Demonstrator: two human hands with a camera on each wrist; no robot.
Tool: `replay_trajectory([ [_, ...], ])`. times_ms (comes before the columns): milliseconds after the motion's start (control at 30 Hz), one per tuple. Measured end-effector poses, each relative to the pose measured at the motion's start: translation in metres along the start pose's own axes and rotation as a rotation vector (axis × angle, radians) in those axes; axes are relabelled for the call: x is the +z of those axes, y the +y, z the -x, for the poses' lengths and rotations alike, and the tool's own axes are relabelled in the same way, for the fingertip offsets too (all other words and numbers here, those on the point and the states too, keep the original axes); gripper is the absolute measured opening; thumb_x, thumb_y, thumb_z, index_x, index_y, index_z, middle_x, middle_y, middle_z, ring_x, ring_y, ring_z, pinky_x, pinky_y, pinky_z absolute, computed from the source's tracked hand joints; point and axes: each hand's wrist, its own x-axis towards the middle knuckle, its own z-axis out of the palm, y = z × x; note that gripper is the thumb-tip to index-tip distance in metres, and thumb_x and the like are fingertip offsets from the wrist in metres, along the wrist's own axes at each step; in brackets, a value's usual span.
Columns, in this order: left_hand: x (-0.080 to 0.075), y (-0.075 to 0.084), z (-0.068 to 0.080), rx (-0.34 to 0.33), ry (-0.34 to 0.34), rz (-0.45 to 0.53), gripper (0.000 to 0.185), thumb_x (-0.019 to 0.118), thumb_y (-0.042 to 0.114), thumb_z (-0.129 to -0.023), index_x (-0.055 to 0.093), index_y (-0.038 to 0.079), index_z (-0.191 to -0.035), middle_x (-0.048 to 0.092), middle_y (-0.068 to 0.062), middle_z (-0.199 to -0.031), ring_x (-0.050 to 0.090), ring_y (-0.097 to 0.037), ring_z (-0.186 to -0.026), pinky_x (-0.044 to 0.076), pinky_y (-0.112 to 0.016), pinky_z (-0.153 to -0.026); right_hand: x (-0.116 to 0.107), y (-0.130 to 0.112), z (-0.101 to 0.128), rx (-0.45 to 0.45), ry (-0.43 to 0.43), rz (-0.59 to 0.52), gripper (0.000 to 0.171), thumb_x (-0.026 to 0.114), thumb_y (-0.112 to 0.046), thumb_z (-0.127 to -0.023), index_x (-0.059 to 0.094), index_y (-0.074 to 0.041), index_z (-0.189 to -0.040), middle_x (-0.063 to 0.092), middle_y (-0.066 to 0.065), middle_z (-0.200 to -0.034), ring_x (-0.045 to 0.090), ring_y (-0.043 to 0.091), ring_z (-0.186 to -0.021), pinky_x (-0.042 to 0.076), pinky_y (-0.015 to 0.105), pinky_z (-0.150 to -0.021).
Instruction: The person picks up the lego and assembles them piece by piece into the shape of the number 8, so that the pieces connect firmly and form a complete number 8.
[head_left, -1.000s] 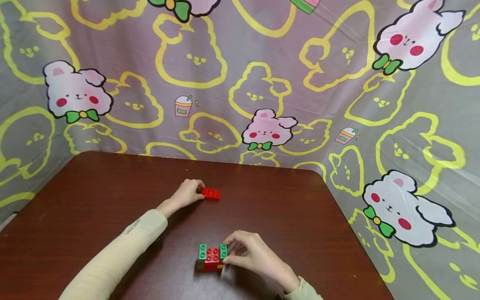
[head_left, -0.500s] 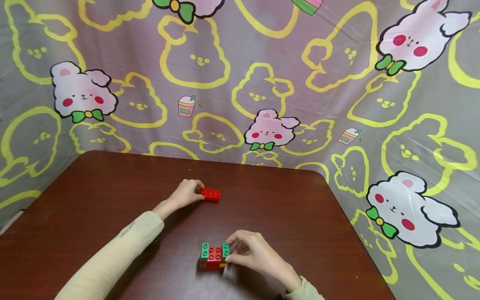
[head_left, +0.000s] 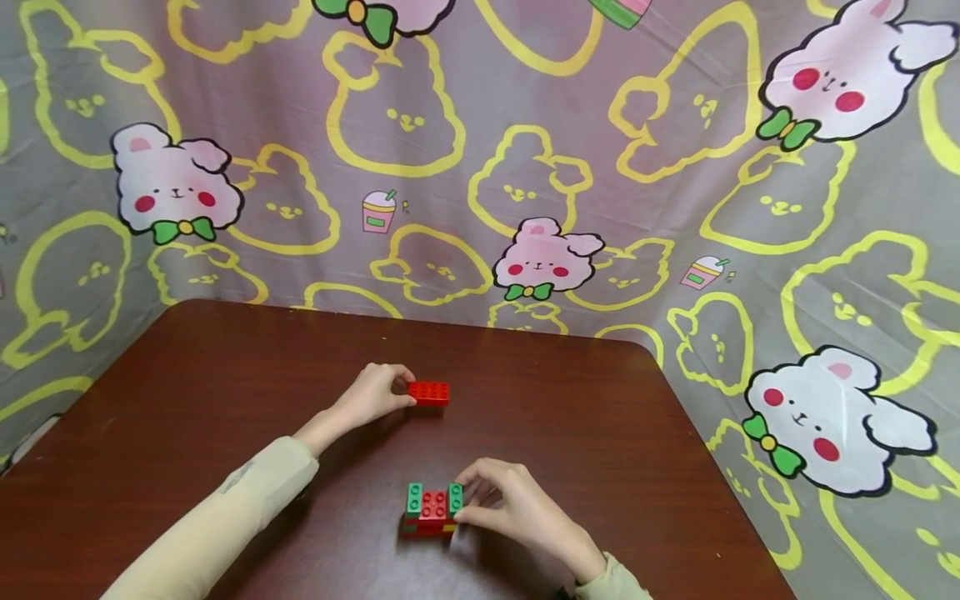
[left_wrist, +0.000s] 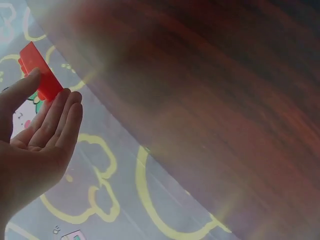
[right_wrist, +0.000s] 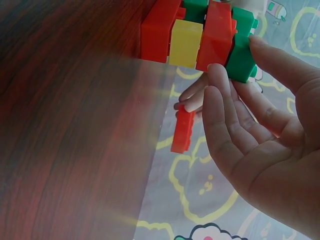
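A flat red brick (head_left: 429, 393) lies on the dark wooden table (head_left: 187, 400) near its middle; my left hand (head_left: 375, 392) pinches its left end between thumb and fingers. In the left wrist view the red brick (left_wrist: 40, 75) sits between the thumb and the fingertips (left_wrist: 67, 100). Closer to me stands a small stack of bricks (head_left: 432, 510), green and red on top with a yellow piece low down. My right hand (head_left: 510, 508) holds its right side. The right wrist view shows the stack (right_wrist: 200, 37) gripped at a green brick, with the far red brick (right_wrist: 183, 131) beyond.
A cloth printed with pink bunnies and yellow outlines (head_left: 525, 167) hangs behind the table and drapes down its right side. The table's right edge (head_left: 705, 450) runs close to my right hand. Bare tabletop lies to the left.
The left hand has nudged the red brick slightly to the right. The right hand and the stack keep their place; the camera shifted a little.
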Motion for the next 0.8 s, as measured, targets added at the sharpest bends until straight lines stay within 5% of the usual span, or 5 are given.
replay_trajectory([
  [400, -0.005, 0.017, 0.026, 0.08, 0.046, 0.004, 0.027, 0.083, 0.015, -0.079, 0.072, 0.001, -0.099, 0.076, -0.011, -0.091, 0.072, -0.021, -0.083, 0.059, -0.037, -0.076, 0.002, 0.001, -0.001, -0.012, 0.001, 0.014, 0.026, 0.076, -0.025, -0.087, 0.066, -0.013, -0.107, 0.072, 0.004, -0.092, 0.066, 0.001, -0.08, 0.056, 0.017, -0.068],
  [800, -0.014, 0.028, 0.054, 0.057, 0.034, 0.057, 0.028, 0.083, 0.018, -0.079, 0.072, 0.004, -0.102, 0.076, -0.006, -0.093, 0.071, -0.017, -0.084, 0.06, -0.037, -0.078, 0.001, 0.0, 0.0, 0.012, 0.002, -0.009, 0.025, 0.076, -0.025, -0.087, 0.066, -0.013, -0.107, 0.073, 0.004, -0.093, 0.066, 0.001, -0.079, 0.056, 0.018, -0.069],
])
